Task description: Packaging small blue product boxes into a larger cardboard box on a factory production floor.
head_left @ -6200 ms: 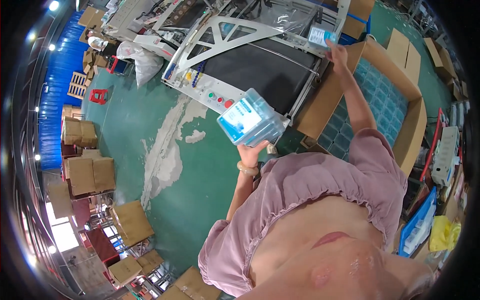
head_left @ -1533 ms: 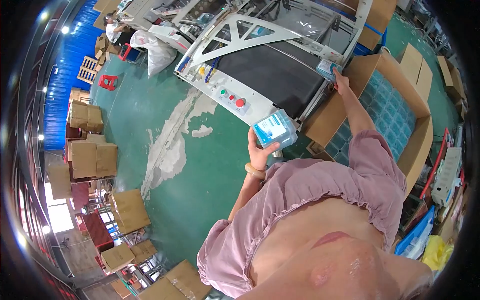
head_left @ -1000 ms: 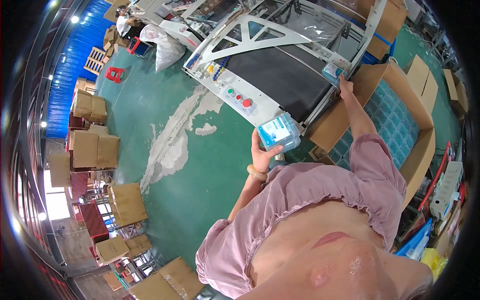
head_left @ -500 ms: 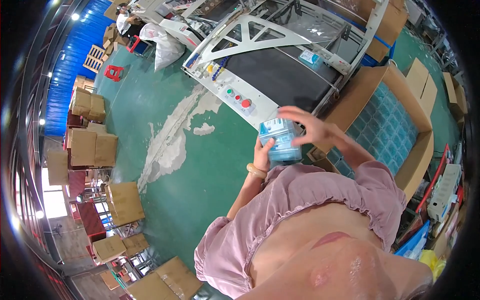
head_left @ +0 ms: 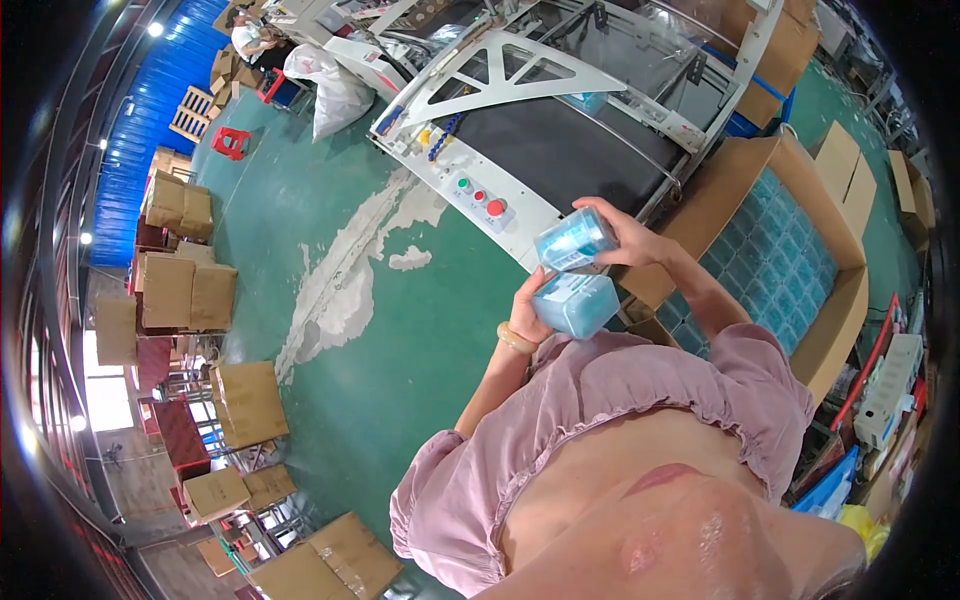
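Observation:
In my left hand (head_left: 527,308) is a clear plastic box with light blue contents (head_left: 580,306), tilted and held near my waist. My right hand (head_left: 630,240) grips a second blue box (head_left: 572,242) of the same kind from its right side, just above the first. The two boxes are close together at the near corner of a conveyor machine (head_left: 520,235). On its dark belt (head_left: 570,150), another blue box (head_left: 588,102) shows partly, behind the white slotted frame.
A large open carton (head_left: 850,310) full of similar blue boxes stands to my right. Green, red and larger red buttons (head_left: 495,208) sit on the machine's near panel. Stacked cartons (head_left: 185,290), a red stool (head_left: 231,143) and a white sack (head_left: 335,95) stand leftward; a seated person (head_left: 252,42) is far off.
The boxes were stacked together in my left hand; my right hand has closed on one and moved it apart. The box on the belt has travelled farther into the machine.

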Demonstrator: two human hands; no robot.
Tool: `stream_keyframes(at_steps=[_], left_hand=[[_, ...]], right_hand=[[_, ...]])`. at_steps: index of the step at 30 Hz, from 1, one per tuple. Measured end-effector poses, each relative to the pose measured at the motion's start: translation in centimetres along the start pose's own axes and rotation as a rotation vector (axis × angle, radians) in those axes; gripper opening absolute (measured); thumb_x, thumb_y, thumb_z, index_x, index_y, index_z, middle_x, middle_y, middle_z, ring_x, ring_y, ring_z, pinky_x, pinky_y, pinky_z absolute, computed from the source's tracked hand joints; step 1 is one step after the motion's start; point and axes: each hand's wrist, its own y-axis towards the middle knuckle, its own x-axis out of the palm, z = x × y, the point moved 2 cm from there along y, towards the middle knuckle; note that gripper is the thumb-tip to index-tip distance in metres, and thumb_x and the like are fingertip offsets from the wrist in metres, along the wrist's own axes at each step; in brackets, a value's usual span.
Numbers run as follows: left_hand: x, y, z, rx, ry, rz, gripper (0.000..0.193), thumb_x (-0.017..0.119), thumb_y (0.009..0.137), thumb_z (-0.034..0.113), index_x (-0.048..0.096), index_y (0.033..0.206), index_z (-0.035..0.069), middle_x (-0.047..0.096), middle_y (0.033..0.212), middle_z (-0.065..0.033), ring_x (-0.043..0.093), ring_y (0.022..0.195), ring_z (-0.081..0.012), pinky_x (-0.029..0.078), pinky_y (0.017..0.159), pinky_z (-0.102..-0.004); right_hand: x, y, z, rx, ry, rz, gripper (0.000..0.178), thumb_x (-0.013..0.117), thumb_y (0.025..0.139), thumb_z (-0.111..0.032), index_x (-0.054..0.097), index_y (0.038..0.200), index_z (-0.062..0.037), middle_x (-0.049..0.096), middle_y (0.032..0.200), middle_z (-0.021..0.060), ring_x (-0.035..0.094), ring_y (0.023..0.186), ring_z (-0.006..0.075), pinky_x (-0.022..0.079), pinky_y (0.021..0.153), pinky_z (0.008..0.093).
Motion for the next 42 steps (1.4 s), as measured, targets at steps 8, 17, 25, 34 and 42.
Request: stream_keyframes(at_steps=[8, 17, 25, 34, 42], left_hand=[[0.5, 0.1, 0.5, -0.019, 0.039, 0.007, 0.066, 0.052, 0.084, 0.046, 0.039, 0.128, -0.001, 0.05, 0.123, -0.0163, 0.052, 0.109, -0.0278, 0.039, 0.096, -0.0406], [0.1, 0.0, 0.5, 0.021, -0.003, 0.013, 0.054, 0.056, 0.084, 0.038, 0.043, 0.126, 0.006, 0.052, 0.118, -0.0127, 0.061, 0.091, -0.0225, 0.052, 0.054, -0.028], [-1.1, -0.3, 0.9, 0.061, -0.018, -0.023, 0.054, 0.056, 0.084, 0.035, 0.042, 0.127, 0.004, 0.052, 0.119, -0.0119, 0.06, 0.093, -0.0235, 0.055, 0.062, -0.0316], [-0.8, -0.1, 0.7, 0.05, 0.021, -0.028, 0.06, 0.058, 0.082, 0.035, 0.04, 0.129, 0.002, 0.05, 0.122, -0.0135, 0.057, 0.101, -0.0264, 0.056, 0.068, -0.0354], [-0.9, -1.0, 1.1, 0.067, 0.002, 0.023, 0.057, 0.057, 0.083, 0.034, 0.04, 0.128, 0.003, 0.05, 0.121, -0.0139, 0.058, 0.1, -0.0281, 0.056, 0.071, -0.0381]], right_hand=[[-0.9, -0.3, 3.4, -0.002, 0.022, 0.279, 0.065, 0.07, 0.064, 0.003, 0.037, 0.119, -0.0037, 0.05, 0.11, 0.0073, 0.049, 0.104, 0.0154, 0.04, 0.088, 0.0298], [-7.9, -2.3, 5.2, -0.029, -0.035, 0.669, 0.06, 0.072, 0.062, -0.003, 0.045, 0.115, -0.0035, 0.056, 0.1, 0.0063, 0.056, 0.091, 0.0152, 0.045, 0.078, 0.0277], [-12.1, -5.6, 4.4, 0.012, 0.102, 1.206, 0.048, 0.077, 0.069, -0.02, 0.053, 0.104, 0.0015, 0.059, 0.093, 0.0055, 0.054, 0.085, 0.0128, 0.044, 0.072, 0.025], [-19.7, -7.4, 13.3, 0.427, 0.134, 1.494, 0.051, 0.077, 0.063, -0.041, 0.058, 0.094, -0.0051, 0.056, 0.083, 0.0013, 0.051, 0.071, 0.0113, 0.038, 0.052, 0.0276], [-22.9, -6.5, 19.9, 0.695, -0.069, 1.761, 0.084, 0.082, 0.053, -0.044, 0.045, 0.106, 0.0084, 0.057, 0.102, 0.0167, 0.058, 0.087, 0.0264, 0.048, 0.058, 0.0372]])
